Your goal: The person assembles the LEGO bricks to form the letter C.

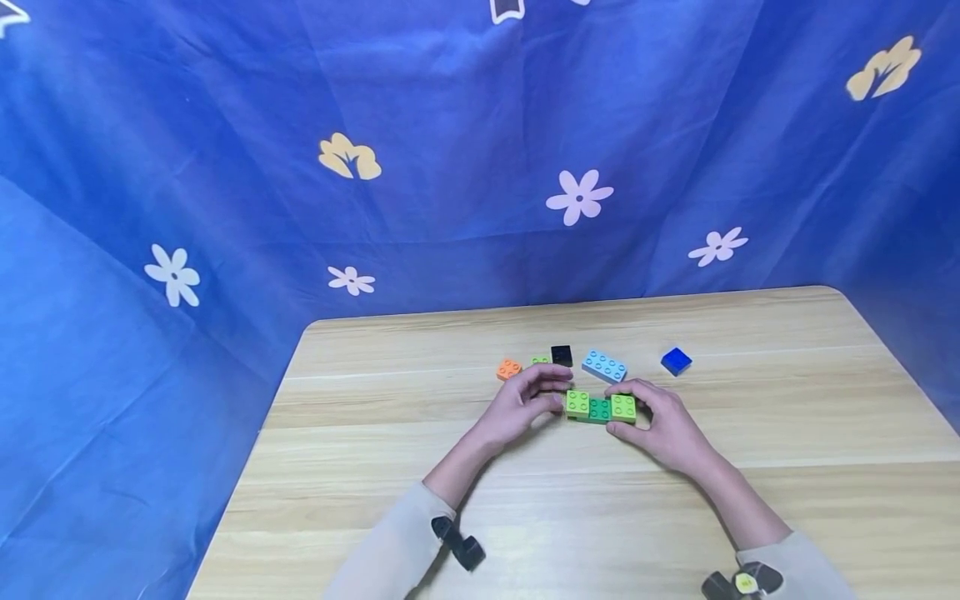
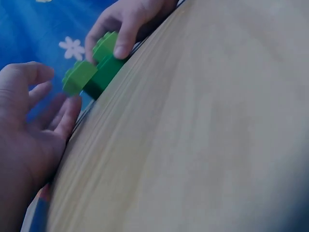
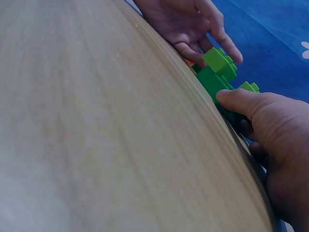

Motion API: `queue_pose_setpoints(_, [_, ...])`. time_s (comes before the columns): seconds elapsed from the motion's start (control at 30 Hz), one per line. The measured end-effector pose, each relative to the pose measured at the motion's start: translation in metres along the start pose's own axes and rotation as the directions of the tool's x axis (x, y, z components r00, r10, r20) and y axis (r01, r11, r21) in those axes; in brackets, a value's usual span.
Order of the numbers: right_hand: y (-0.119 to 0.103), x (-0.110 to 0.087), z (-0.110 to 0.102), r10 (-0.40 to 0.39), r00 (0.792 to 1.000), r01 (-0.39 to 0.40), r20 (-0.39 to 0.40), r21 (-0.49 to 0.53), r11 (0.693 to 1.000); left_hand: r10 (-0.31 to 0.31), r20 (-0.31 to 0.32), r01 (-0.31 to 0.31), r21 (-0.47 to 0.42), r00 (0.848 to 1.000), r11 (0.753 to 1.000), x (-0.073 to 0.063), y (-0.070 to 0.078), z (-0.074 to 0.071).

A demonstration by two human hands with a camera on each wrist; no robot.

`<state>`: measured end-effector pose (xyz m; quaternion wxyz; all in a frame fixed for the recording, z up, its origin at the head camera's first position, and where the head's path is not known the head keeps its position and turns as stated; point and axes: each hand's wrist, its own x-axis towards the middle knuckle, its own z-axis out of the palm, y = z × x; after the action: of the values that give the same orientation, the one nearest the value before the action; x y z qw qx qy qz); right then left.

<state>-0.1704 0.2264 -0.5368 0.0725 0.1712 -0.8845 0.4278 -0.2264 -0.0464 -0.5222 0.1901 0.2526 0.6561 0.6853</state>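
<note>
A dark green brick [image 1: 599,409] lies on the table with a lime brick [image 1: 577,403] on its left end and another lime brick [image 1: 622,407] on its right end. Its middle studs show between the two. My right hand [image 1: 667,427] pinches the right end, and in the right wrist view its thumb [image 3: 236,100] presses the green brick's near side. My left hand [image 1: 525,404] is beside the left end with its fingers apart and loosely bent. The left wrist view shows a gap between that hand [image 2: 29,121] and the bricks.
Behind the hands lie an orange brick [image 1: 509,369], a partly hidden lime brick [image 1: 540,361], a black brick [image 1: 561,355] and a light blue brick [image 1: 604,366]. Farther right is a dark blue brick [image 1: 677,361]. A blue patterned curtain [image 1: 450,208] hangs behind the wooden table [image 1: 570,533].
</note>
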Motion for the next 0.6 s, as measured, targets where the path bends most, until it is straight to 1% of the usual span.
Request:
queue_pose_setpoints(0.03, [0.0,0.0,0.0,0.0,1.0,0.0,0.004,-0.001,1.0,0.0,-0.003,0.0,-0.041,1.0,0.999,-0.001,0.0,-0.002])
queue_pose_setpoints(0.1, [0.0,0.0,0.001,0.0,1.0,0.0,0.006,-0.006,1.0,0.023,-0.007,-0.024,-0.094,1.0,0.995,-0.002,0.0,-0.006])
queue_pose_setpoints(0.17, [0.0,0.0,0.001,0.002,1.0,-0.002,0.006,-0.009,1.0,0.065,-0.012,-0.066,-0.12,0.998,0.991,-0.003,-0.001,-0.01])
queue_pose_setpoints(0.23, [-0.001,0.0,0.002,0.005,1.0,-0.005,0.004,-0.012,1.0,0.126,-0.035,-0.13,-0.125,0.991,0.984,-0.003,-0.001,-0.015])
queue_pose_setpoints(0.33, [-0.001,0.0,0.001,0.008,1.0,-0.008,0.003,-0.013,1.0,0.21,-0.095,-0.223,-0.156,0.973,0.962,-0.004,0.0,-0.026])
queue_pose_setpoints(0.4, [-0.001,0.0,0.0,0.01,1.0,-0.01,0.005,-0.011,1.0,0.246,-0.15,-0.273,-0.197,0.958,0.942,-0.005,0.0,-0.035])
queue_pose_setpoints(0.47, [-0.001,0.0,0.001,0.01,1.0,-0.01,0.008,-0.012,1.0,0.262,-0.207,-0.309,-0.241,0.943,0.92,-0.006,0.001,-0.045])
queue_pose_setpoints(0.53, [-0.001,0.0,0.001,0.009,1.0,-0.009,0.009,-0.012,1.0,0.271,-0.267,-0.342,-0.267,0.925,0.901,-0.007,0.001,-0.055])
queue_pose_setpoints(0.6, [-0.001,0.0,0.001,0.006,1.0,-0.005,0.008,-0.013,1.0,0.273,-0.322,-0.363,-0.263,0.907,0.894,-0.007,0.001,-0.063])
